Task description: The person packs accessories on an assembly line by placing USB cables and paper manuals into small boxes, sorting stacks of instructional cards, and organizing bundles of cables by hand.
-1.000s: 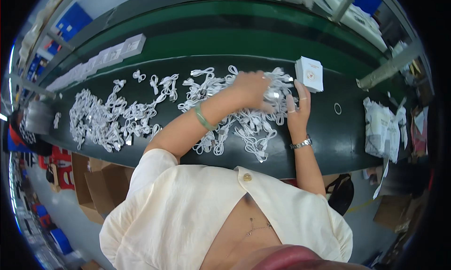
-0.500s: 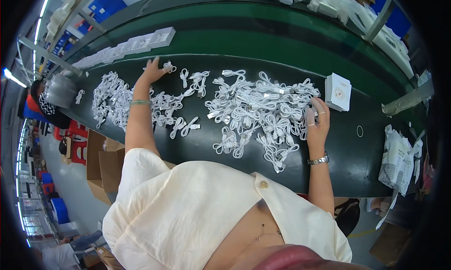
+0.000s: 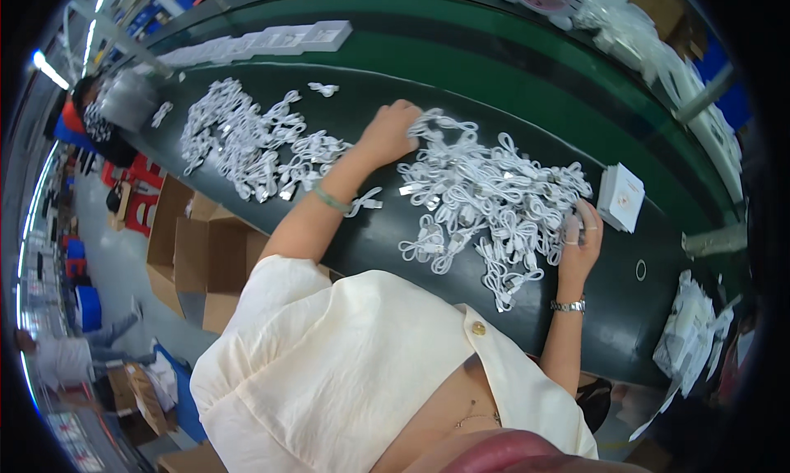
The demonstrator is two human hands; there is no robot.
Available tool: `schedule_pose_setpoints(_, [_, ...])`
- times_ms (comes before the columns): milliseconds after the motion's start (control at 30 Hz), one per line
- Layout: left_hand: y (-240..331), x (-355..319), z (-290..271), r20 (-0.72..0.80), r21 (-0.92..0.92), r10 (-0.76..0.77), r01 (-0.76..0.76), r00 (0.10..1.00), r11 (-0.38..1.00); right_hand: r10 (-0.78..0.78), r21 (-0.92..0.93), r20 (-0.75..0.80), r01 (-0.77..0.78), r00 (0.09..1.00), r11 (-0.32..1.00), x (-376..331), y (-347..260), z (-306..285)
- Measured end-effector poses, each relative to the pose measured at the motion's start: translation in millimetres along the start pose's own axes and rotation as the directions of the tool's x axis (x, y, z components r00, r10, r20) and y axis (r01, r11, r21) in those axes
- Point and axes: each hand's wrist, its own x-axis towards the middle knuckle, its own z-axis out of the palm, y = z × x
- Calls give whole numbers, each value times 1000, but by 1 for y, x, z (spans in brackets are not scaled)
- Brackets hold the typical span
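A large heap of coiled white USB cables [image 3: 494,193] lies on the dark table in front of me. At its upper left edge, my left hand [image 3: 393,133] is curled around cables that lie against the heap; its fingertips are partly hidden. My right hand [image 3: 583,236] rests at the heap's right edge, fingers bent and apart, touching the cables, with pale covers on some fingertips. Further left spreads a second group of white cables [image 3: 239,136]. One loose cable [image 3: 323,88] lies beyond it, and another cable [image 3: 366,201] sits beside my left forearm.
A stack of white cards or flat boxes [image 3: 621,197] stands right of the heap. Open white trays [image 3: 288,39] line the far left edge. A rubber band [image 3: 640,270] and a white plastic bag [image 3: 687,325] lie at right. An open cardboard box [image 3: 206,259] stands below the table.
My left hand has moved right, from the far left cables to the heap, and the loose cables between the groups now lie against the heap. My right hand stays at the heap's edge; the view has turned.
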Motion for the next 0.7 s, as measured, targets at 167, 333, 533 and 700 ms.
schedule_pose_setpoints(167, [51, 13, 8, -232, -379, -9, -82, 973, 922, 4, 3, 26, -4, 1000, 1000, -1, 5, -1])
schedule_pose_setpoints(333, [85, -11, -22, -98, -339, 367, -378, 925, 861, -36, -45, 39, 38, 999, 998, -2, 0, -4])
schedule_pose_setpoints(533, [-34, -82, -111, -456, 341, -125, 302, 881, 890, -34, -39, 33, 36, 999, 999, -6, 2, -7])
schedule_pose_setpoints(700, [-122, -180, -164, -296, 329, -672, 733, 679, 596, -26, -8, 48, 26, 999, 1000, -4, 0, -2])
